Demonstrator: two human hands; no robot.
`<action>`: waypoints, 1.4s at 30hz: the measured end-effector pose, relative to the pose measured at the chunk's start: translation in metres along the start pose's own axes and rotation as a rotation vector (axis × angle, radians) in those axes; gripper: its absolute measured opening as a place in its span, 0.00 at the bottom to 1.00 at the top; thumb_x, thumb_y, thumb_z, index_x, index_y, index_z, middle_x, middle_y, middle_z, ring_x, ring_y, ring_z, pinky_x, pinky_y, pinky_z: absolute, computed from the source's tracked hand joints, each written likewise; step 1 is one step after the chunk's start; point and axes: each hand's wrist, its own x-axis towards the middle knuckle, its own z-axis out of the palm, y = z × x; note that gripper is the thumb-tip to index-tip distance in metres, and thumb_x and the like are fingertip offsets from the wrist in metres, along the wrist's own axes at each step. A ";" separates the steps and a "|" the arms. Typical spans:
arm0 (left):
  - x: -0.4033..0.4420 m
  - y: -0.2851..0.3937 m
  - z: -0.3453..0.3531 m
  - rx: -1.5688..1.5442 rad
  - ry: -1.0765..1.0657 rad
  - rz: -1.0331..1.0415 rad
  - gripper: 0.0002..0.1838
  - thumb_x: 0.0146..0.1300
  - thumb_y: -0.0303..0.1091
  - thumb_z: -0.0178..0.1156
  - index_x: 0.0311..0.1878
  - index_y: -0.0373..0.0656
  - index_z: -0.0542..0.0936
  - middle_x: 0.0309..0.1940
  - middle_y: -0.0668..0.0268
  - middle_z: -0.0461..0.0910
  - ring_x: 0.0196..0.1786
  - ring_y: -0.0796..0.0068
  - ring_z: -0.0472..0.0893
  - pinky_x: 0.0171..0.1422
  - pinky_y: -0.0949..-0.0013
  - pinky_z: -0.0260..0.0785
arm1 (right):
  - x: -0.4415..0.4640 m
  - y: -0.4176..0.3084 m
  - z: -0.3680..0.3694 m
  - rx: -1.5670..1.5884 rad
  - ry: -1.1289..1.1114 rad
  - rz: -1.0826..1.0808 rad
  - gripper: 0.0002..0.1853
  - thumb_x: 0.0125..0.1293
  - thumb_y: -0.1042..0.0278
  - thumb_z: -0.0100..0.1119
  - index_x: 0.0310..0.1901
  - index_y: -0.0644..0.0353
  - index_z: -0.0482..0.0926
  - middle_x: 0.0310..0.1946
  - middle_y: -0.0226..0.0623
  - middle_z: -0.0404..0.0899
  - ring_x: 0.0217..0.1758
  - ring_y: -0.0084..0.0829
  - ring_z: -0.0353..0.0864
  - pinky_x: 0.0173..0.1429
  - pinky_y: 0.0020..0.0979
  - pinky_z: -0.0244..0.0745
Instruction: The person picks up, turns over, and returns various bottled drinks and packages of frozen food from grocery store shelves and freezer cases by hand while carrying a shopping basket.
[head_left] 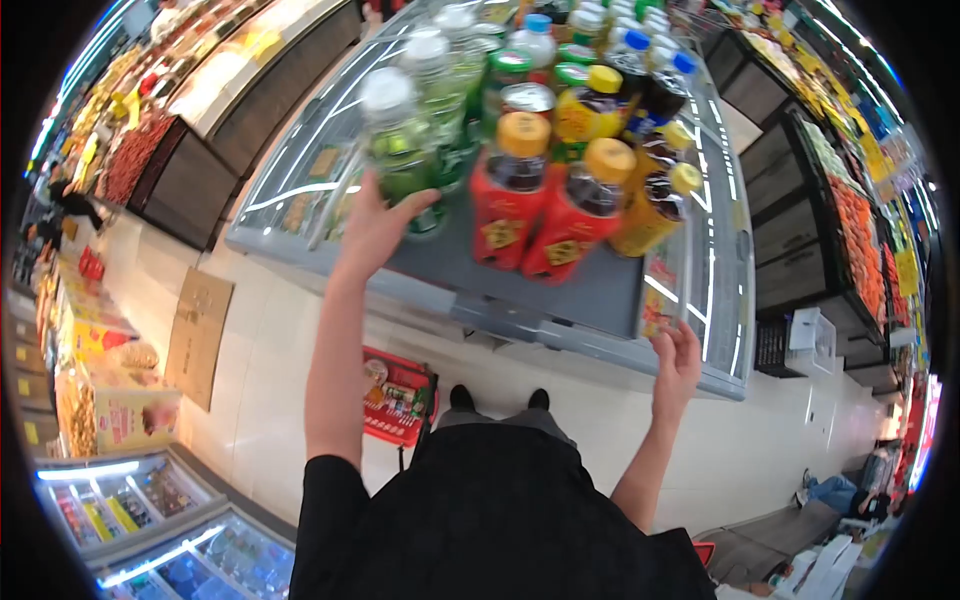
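My left hand [378, 230] is wrapped round the lower part of a green drink bottle [403, 165] with a white cap, at the front left corner of a grey board. The bottle is upright and a little blurred. To its right stand two red bottles with orange caps, the nearer red bottle [575, 220] and another red bottle [507, 195]. Yellow-labelled bottles [652, 215] are right of them. My right hand [678, 365] hovers by the front right edge of the freezer, fingers loosely bent and apart, with nothing seen in it.
The grey board [450, 250] lies on a glass-topped chest freezer [735, 330], with several more bottles behind. A red shopping basket [400, 400] is on the floor by my feet. Flattened cardboard [200, 335] lies to the left; produce stands [800, 215] line the right.
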 end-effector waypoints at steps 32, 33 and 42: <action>-0.125 0.082 0.235 -0.696 0.044 -0.101 0.31 0.59 0.52 0.56 0.56 0.35 0.68 0.44 0.55 0.76 0.47 0.60 0.79 0.50 0.58 0.74 | 0.076 -0.007 -0.050 0.639 -0.966 0.128 0.33 0.59 0.74 0.61 0.66 0.65 0.59 0.58 0.44 0.70 0.61 0.33 0.70 0.63 0.35 0.67; -0.132 0.081 0.231 -0.742 -0.026 -0.077 0.34 0.59 0.57 0.53 0.57 0.35 0.67 0.43 0.54 0.76 0.46 0.58 0.79 0.49 0.58 0.74 | 0.073 -0.008 -0.052 0.710 -1.070 0.167 0.36 0.59 0.75 0.61 0.67 0.63 0.56 0.58 0.44 0.68 0.60 0.33 0.71 0.62 0.33 0.67; -0.193 0.048 0.211 -0.827 0.072 -0.221 0.36 0.65 0.64 0.44 0.57 0.37 0.67 0.40 0.53 0.77 0.43 0.60 0.81 0.45 0.60 0.77 | -0.004 -0.007 -0.029 0.729 -1.331 0.374 0.39 0.58 0.71 0.65 0.67 0.67 0.53 0.58 0.39 0.66 0.59 0.31 0.71 0.62 0.35 0.67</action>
